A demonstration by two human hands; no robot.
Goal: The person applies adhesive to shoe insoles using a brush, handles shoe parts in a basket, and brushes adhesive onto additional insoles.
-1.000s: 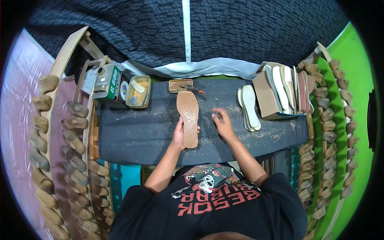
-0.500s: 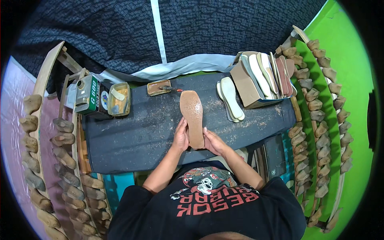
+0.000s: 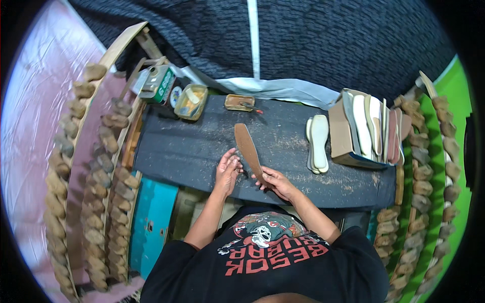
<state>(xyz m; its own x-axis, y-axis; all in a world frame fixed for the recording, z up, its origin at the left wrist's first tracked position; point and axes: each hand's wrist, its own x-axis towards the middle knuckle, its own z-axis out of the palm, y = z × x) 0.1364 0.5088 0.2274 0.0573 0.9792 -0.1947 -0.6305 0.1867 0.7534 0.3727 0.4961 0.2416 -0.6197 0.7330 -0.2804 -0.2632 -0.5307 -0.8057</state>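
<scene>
A brown insole (image 3: 247,146) stands tilted on edge above the dark work table, its toe end pointing away from me. My right hand (image 3: 277,184) grips it at the heel end, thumb on the near face and fingers behind. Close by on the left, my left hand (image 3: 228,170) is apart from the insole, with its fingers loosely bent and spread. Beyond the insole, a small tray of brown stuff (image 3: 236,101) has a brush (image 3: 252,107) lying across its edge. A small stack of pale insoles (image 3: 319,144) lies to the right on the table.
A cardboard box (image 3: 343,129) full of upright insoles stands at the right end of the dark-covered table (image 3: 212,151). At the left end are a green-and-white metal can (image 3: 157,83) and a yellowish tub (image 3: 192,105). Racks of wooden shoe lasts (image 3: 96,202) flank both sides.
My left hand has let go of the insole. In my right hand it has turned from facing up to nearly edge-on. The whole view has swung, so the table appears farther right.
</scene>
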